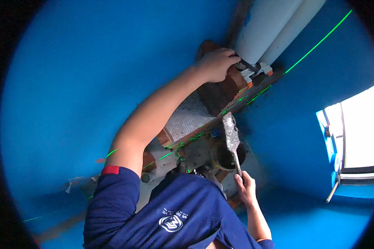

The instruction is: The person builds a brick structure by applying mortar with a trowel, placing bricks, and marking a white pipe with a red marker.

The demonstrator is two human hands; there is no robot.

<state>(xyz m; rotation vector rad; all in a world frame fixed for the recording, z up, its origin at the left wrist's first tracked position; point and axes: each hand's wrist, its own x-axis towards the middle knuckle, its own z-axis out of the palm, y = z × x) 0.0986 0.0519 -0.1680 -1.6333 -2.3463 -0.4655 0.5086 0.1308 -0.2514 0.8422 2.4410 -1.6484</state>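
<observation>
- We see a trowel (231, 133) with a long, narrow silver-grey blade, its face rough and smeared, with dark patches along one edge near the tip.
- Its thin shank runs down from the blade to the grip, and the whole tool stands blade up, leaning slightly to our left.
- We find it right of the middle of the view, in front of a round bucket (214, 154), whose dark inside shows on both sides of the shank; we cannot tell whether the two touch.
- Our right hand (246, 189) is closed around the trowel's handle, thumb toward the blade, with the forearm rising from the lower edge.
- Our left arm reaches far up and across, elbow bent, its navy sleeve (112, 207) ending in a red band above the elbow.
- Our left hand (217, 65) lies palm down over the end of a reddish-brown ledge (224, 95), fingers bent toward a dark piece beside white pipes (266, 29); we cannot tell whether it grips anything.
- Below that hand, we see a pale grey patch (189, 118) combed into fine parallel ridges.
- A green line (320, 39) crosses the blue wall (91, 62), and green streaks mark the ledge's lower edge.
</observation>
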